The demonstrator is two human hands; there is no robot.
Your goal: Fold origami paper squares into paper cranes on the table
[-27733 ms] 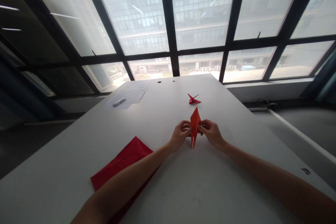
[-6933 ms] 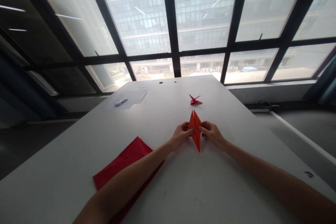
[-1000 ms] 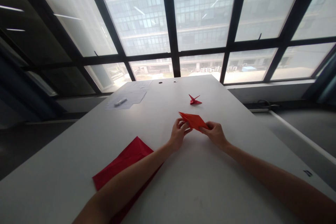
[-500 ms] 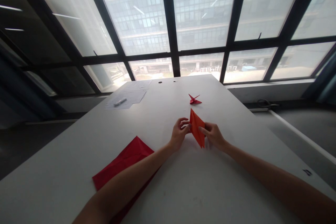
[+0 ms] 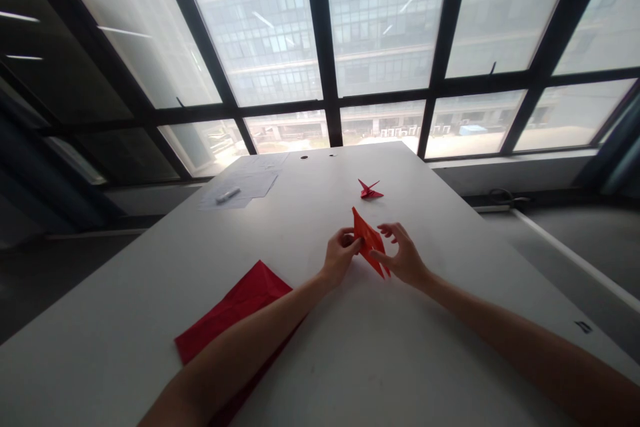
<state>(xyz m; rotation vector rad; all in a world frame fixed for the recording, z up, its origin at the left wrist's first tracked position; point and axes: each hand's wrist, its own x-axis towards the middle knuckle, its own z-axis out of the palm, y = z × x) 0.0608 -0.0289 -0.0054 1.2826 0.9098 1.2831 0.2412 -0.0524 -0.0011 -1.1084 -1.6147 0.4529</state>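
Note:
A folded orange sheet of origami paper (image 5: 369, 240), shaped like a narrow diamond with split lower points, is tilted above the table. My left hand (image 5: 342, 252) pinches its left edge between thumb and fingers. On the other side, my right hand (image 5: 404, 255) has its fingers spread, with the thumb close to the paper's lower right; whether the thumb touches it I cannot tell. Beyond the paper sits a red folded origami crane (image 5: 371, 191). Red paper (image 5: 235, 303) lies at the left, partly hidden under my left forearm.
The white table (image 5: 310, 213) reaches toward the windows. White printed sheets (image 5: 250, 180) lie at its far left, with a pale marker-like object (image 5: 229, 195) on them. A small dark mark (image 5: 583, 327) shows near the right edge.
My right hand has loosened from the orange paper, its fingers lifting and spreading. The paper has turned and shifted slightly left in my left hand.

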